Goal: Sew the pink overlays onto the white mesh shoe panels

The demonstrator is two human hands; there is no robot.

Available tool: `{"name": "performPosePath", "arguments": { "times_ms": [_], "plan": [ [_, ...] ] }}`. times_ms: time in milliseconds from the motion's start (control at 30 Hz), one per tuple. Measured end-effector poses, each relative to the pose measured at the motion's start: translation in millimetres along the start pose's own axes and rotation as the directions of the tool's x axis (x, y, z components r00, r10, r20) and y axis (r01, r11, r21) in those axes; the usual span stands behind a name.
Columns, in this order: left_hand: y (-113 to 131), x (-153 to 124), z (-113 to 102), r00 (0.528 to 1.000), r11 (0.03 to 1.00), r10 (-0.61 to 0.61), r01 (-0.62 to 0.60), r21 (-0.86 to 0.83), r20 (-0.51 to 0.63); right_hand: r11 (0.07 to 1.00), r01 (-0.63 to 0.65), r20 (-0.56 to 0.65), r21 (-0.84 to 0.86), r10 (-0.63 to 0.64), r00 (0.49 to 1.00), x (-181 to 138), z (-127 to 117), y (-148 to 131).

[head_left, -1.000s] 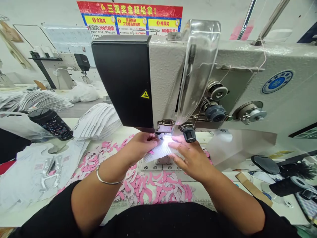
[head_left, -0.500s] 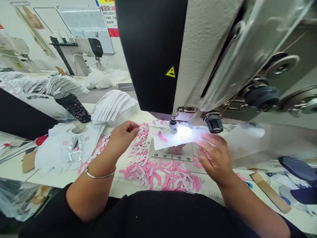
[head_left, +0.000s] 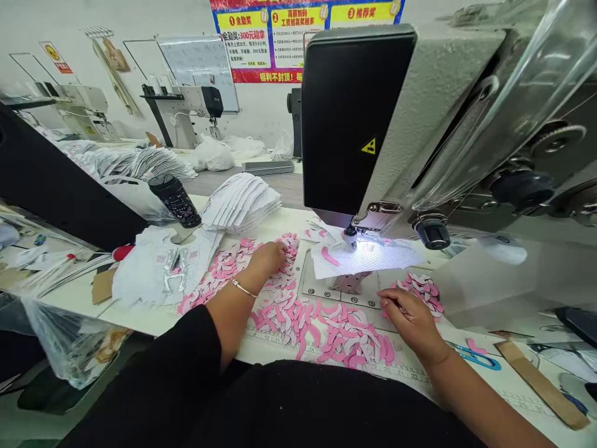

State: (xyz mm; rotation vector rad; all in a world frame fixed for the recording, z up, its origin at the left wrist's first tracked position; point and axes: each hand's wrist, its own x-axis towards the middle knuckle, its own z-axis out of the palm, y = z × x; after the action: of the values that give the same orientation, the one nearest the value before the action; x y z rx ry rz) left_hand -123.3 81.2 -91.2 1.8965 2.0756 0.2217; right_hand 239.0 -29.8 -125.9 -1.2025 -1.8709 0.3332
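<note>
A white mesh piece with a pink curved patch lies under the needle of the sewing machine, lit by its lamp. Neither hand touches it. My left hand rests knuckles-up, fingers curled, on the scattered pink and white crescent pieces left of the needle plate. My right hand lies on the table in front of the machine, fingertips pinched at a small heap of pink pieces. What either hand grips is hidden.
A stack of white cut pieces and a dark bottle stand at the back left. White fabric with silver trim lies left. Blue scissors and a cardboard strip lie at the right. Other sewing machines stand behind.
Both hands left the mesh piece under the needle. The left hand moved out onto the pink pieces; the right hand drew back toward me. The view swung left.
</note>
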Motion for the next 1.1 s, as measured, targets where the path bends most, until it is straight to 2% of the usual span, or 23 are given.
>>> {"name": "performPosePath", "arguments": {
  "times_ms": [100, 233, 433, 533, 600, 633, 700, 733, 767, 800, 833, 867, 900, 933, 967, 1000, 1100],
  "plan": [
    [2.5, 9.2, 8.0, 0.998, 1.000, -0.001, 0.000, 0.008, 0.056, 1.000, -0.032, 0.040, -0.002, 0.032, 0.999, -0.5, 0.5, 2.7],
    [-2.3, 10.5, 12.5, 0.997, 1.000, -0.019, 0.020, -0.010, 0.074, 0.999, -0.044, 0.088, -0.003, 0.044, 0.995, 1.2, 1.7, 2.9],
    [-5.5, 6.8, 8.7, 1.000, 0.998, -0.005, 0.005, -0.060, -0.004, 1.000, 0.002, 0.126, 0.013, -0.004, 0.992, 6.2, 5.1, -5.3],
    [-4.8, -3.8, -3.6, 0.999, 0.992, 0.031, -0.034, -0.124, -0.029, 0.999, 0.031, 0.134, 0.018, -0.033, 0.990, 8.3, 2.8, -14.4],
    [-1.5, -20.0, -19.2, 0.997, 0.983, 0.064, -0.070, -0.172, -0.038, 0.999, 0.029, 0.158, 0.034, -0.034, 0.987, 10.2, -2.5, -26.0],
    [1.9, -31.7, -28.7, 0.995, 0.977, 0.090, -0.097, -0.191, -0.047, 0.998, 0.013, 0.186, 0.057, -0.024, 0.982, 11.6, -6.2, -34.0],
    [13.5, -61.2, -47.7, 0.981, 0.962, 0.147, -0.172, -0.214, -0.126, 0.978, -0.114, 0.321, 0.173, 0.053, 0.945, 15.6, -14.6, -54.1],
    [21.5, -78.1, -55.7, 0.935, 0.934, 0.241, -0.297, -0.201, -0.261, 0.946, -0.199, 0.407, 0.257, 0.081, 0.910, 18.3, -18.4, -65.7],
    [30.6, -95.3, -61.9, 0.845, 0.878, 0.375, -0.455, -0.147, -0.381, 0.882, -0.303, 0.505, 0.360, 0.088, 0.858, 21.5, -21.4, -77.7],
    [40.0, -111.9, -65.8, 0.721, 0.786, 0.522, -0.614, -0.071, -0.456, 0.794, -0.398, 0.589, 0.461, 0.061, 0.805, 25.0, -23.3, -89.5],
    [49.1, -126.9, -67.4, 0.571, 0.664, 0.647, -0.748, 0.005, -0.505, 0.716, -0.452, 0.637, 0.532, 0.014, 0.771, 28.7, -23.8, -100.6],
    [57.3, -139.5, -66.8, 0.442, 0.557, 0.718, -0.828, 0.063, -0.538, 0.669, -0.477, 0.660, 0.569, -0.025, 0.751, 32.4, -23.1, -110.5],
    [64.0, -149.4, -64.5, 0.347, 0.466, 0.768, -0.879, 0.098, -0.538, 0.629, -0.493, 0.660, 0.601, -0.043, 0.750, 35.6, -21.3, -118.7],
    [69.0, -156.4, -61.0, 0.280, 0.398, 0.798, -0.910, 0.119, -0.534, 0.591, -0.509, 0.653, 0.626, -0.042, 0.756, 38.3, -18.7, -124.9],
    [72.1, -160.7, -57.1, 0.246, 0.365, 0.804, -0.923, 0.124, -0.541, 0.563, -0.521, 0.648, 0.641, -0.034, 0.761, 40.3, -15.7, -129.2],
    [73.6, -162.9, -53.3, 0.234, 0.347, 0.806, -0.931, 0.114, -0.544, 0.537, -0.531, 0.642, 0.655, -0.024, 0.767, 41.5, -12.6, -131.4],
    [72.2, -163.0, -46.3, 0.254, 0.333, 0.788, -0.942, 0.041, -0.561, 0.480, -0.555, 0.645, 0.679, -0.030, 0.764, 41.3, -6.1, -129.7]
  ]
}}
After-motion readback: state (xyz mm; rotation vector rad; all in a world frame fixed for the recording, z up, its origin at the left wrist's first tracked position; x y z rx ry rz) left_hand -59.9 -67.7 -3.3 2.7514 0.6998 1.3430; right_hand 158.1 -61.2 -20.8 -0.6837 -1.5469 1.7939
